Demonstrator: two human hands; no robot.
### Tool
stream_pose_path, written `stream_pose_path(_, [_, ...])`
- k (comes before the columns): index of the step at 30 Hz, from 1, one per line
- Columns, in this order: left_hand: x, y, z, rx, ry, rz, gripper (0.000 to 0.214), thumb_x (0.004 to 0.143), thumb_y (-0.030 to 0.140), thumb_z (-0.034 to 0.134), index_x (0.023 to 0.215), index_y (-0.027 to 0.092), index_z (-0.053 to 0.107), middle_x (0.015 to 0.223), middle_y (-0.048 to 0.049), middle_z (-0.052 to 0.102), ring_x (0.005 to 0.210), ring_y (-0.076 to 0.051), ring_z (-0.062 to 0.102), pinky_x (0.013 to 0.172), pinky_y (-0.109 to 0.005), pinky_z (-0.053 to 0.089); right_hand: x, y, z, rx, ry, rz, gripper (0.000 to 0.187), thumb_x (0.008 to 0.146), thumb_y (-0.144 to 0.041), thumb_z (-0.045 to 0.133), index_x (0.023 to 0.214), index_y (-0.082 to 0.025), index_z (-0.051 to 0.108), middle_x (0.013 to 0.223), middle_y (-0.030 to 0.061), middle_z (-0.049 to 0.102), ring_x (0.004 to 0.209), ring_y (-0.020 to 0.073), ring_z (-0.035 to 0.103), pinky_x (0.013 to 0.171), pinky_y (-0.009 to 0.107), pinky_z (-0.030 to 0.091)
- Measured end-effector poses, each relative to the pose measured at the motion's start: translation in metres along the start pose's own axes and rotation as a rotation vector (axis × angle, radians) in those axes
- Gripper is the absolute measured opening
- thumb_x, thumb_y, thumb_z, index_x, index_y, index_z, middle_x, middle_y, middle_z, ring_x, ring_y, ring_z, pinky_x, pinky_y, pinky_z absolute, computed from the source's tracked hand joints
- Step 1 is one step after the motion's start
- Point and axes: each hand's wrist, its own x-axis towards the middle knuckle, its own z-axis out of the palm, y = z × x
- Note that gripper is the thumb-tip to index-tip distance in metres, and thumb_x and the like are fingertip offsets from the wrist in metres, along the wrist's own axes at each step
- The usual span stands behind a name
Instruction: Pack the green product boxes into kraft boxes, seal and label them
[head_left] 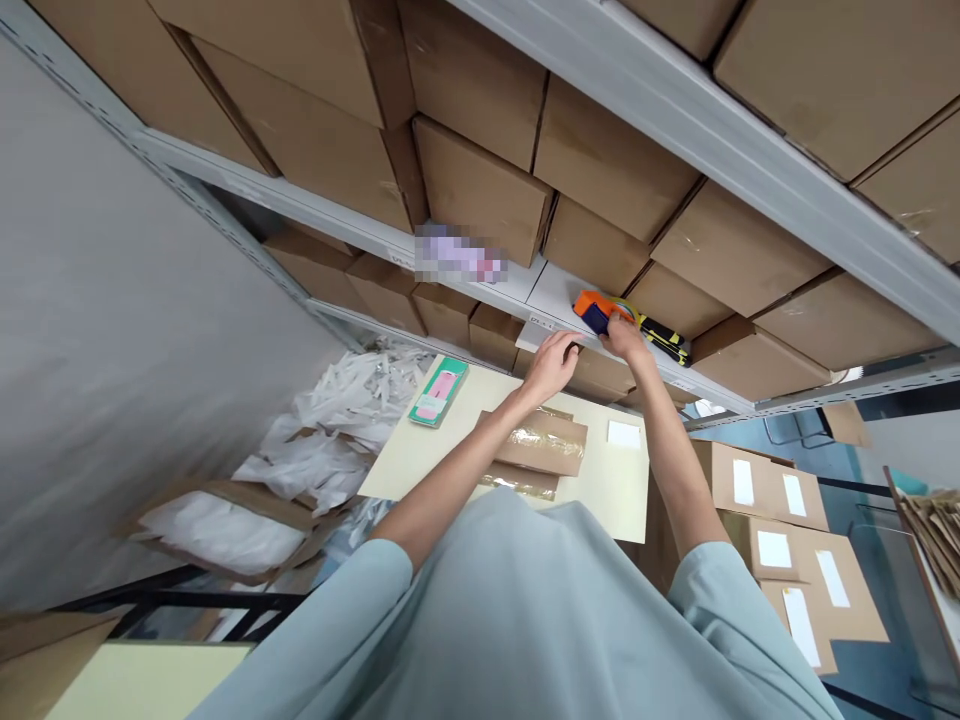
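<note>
My right hand [624,338] reaches up to the white shelf [555,292] and is closed on an orange and blue tape dispenser [596,311] lying there. My left hand [553,364] rests with curled fingers against the shelf's front edge, just left of the dispenser, with nothing visible in it. A yellow and black tool [664,341] lies on the shelf to the right of my right hand. Below, a small taped brown carton [541,444] sits on a cream table [420,455].
A green and pink packet [439,392] and a white label [624,434] lie on the table. Brown cartons fill the shelves above. Left of the table stand open boxes of white plastic bags [315,450]. Labelled cartons [780,550] are stacked at the right.
</note>
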Motion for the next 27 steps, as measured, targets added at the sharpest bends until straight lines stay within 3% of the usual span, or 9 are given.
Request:
stream_pose_path(5, [-0.028,-0.003,0.005,-0.140,0.007,-0.134,0.032,0.106,0.018,0.056,0.129,0.021,0.078,0.132,-0.0113,0.080,0.124,-0.027,0.077,0.115,-0.045,0.062,-0.018,0.007,0.001,0.145,0.072,-0.059,0.053,0.100,-0.020,0.064,0.146,0.004,0.052,0.136,0.0358,0.072,0.129,0.0438,0.069,0.120,0.059,0.046])
stream_pose_path(8, [-0.050,0.000,0.002,-0.290,0.064,-0.187,0.026,0.106,0.025,0.062,0.128,0.019,0.076,0.128,-0.0123,0.081,0.113,-0.023,0.080,0.106,-0.040,0.067,-0.059,-0.003,0.022,0.479,0.194,-0.149,0.054,0.106,-0.044,0.064,0.143,-0.007,0.056,0.131,0.0279,0.073,0.121,0.0393,0.069,0.114,0.056,0.053])
stream_pose_path(11, [-0.081,0.008,-0.008,-0.367,0.125,-0.193,0.027,0.105,0.037,0.072,0.125,0.019,0.077,0.121,-0.0111,0.080,0.105,-0.020,0.081,0.099,-0.035,0.069,-0.115,-0.029,0.050,0.911,0.249,-0.196,0.062,0.106,-0.068,0.060,0.140,-0.017,0.059,0.131,0.0186,0.074,0.118,0.0335,0.070,0.111,0.051,0.057])
stream_pose_path(14, [-0.112,0.018,-0.021,-0.349,0.154,-0.194,0.028,0.105,0.045,0.076,0.118,0.020,0.079,0.115,-0.0092,0.079,0.102,-0.019,0.079,0.097,-0.033,0.068,-0.163,-0.063,0.070,1.221,0.209,-0.154,0.068,0.101,-0.077,0.065,0.139,-0.021,0.063,0.129,0.0138,0.076,0.116,0.0305,0.072,0.111,0.047,0.058])
stream_pose_path(17, [-0.137,0.026,-0.035,-0.298,0.160,-0.194,0.028,0.107,0.046,0.074,0.115,0.020,0.078,0.113,-0.0089,0.079,0.100,-0.019,0.079,0.095,-0.033,0.068,-0.193,-0.090,0.081,1.351,0.197,-0.094,0.073,0.098,-0.081,0.068,0.142,-0.022,0.065,0.131,0.0127,0.077,0.119,0.0296,0.073,0.113,0.046,0.058])
stream_pose_path(21, [-0.162,0.032,-0.052,-0.157,0.114,-0.159,0.028,0.112,0.045,0.066,0.117,0.020,0.077,0.116,-0.0108,0.079,0.105,-0.020,0.077,0.097,-0.035,0.067,-0.215,-0.109,0.089,1.434,0.131,-0.072,0.074,0.096,-0.082,0.072,0.140,-0.024,0.068,0.133,0.0121,0.079,0.123,0.0290,0.075,0.116,0.046,0.059])
stream_pose_path(27, [-0.190,0.026,-0.071,-0.046,0.012,-0.158,0.029,0.114,0.044,0.061,0.120,0.020,0.076,0.123,-0.0134,0.080,0.110,-0.023,0.078,0.096,-0.037,0.066,-0.229,-0.120,0.114,1.546,-0.055,0.011,0.071,0.089,-0.085,0.077,0.123,-0.022,0.072,0.122,0.0124,0.085,0.117,0.0308,0.080,0.114,0.049,0.062])
